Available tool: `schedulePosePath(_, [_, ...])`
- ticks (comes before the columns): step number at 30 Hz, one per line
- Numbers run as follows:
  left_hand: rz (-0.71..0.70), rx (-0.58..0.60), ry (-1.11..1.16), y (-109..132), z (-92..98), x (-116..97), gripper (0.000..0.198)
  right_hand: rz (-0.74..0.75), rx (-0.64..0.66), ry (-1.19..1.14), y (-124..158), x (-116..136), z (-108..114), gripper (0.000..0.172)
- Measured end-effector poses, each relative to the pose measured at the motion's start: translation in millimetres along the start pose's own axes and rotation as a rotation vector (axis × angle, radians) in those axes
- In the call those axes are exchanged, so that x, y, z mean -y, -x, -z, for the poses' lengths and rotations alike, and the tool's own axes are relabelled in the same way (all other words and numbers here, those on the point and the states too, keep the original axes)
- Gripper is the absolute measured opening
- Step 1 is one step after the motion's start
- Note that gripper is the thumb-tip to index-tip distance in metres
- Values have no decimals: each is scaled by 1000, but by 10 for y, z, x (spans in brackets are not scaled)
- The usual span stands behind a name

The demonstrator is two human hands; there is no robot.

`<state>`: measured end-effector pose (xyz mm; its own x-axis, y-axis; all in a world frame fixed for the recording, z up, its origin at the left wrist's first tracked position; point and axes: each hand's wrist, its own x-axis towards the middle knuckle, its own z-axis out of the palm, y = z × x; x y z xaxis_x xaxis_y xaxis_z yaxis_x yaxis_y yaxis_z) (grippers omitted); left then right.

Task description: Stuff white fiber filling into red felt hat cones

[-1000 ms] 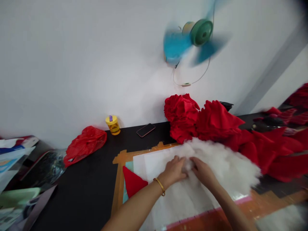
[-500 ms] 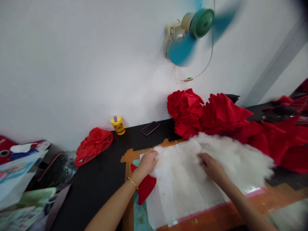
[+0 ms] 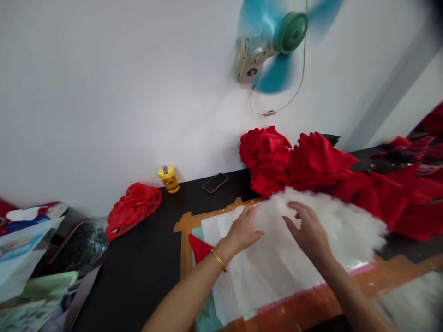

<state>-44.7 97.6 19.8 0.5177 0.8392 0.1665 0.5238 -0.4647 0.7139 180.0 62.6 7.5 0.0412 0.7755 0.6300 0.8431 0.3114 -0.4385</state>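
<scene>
A white sheet [image 3: 266, 276] lies on the work board, with a broad heap of white fluffy stuffing [image 3: 346, 226] over its right part. Above the sheet's middle, my left hand [image 3: 245, 229] is open, thumb apart from the fingers, and a gold bangle [image 3: 218, 260] circles its wrist. My right hand [image 3: 309, 230] reaches to the left side of the stuffing, its thumb and fingers spread open. The two hands face each other with a gap between them. A piece of red fabric [image 3: 200, 248] lies at the sheet's left, partly behind my left forearm.
Orange tape [image 3: 186, 226] edges the board on the black table [image 3: 138, 272]. Piles of red fabric [image 3: 265, 159] stand behind the stuffing. A phone [image 3: 215, 183], yellow-lidded cup [image 3: 169, 179] and red plastic bag [image 3: 133, 210] lie along the wall. A fan [image 3: 290, 32] spins above.
My left hand has moved right, away from the sheet's left edge, where stuffing no longer lies. My right hand has gone slightly up, its fingers now spread.
</scene>
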Motion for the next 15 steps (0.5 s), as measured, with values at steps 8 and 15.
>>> schedulePosePath(8, [-142,237,-242,-350,-773,-352,70,-367,137,-108,308,-304,222,40])
schedulePosePath(15, [-213,189,-282,-207,-648,-230,26,87,477,-165,177,-196,159,58])
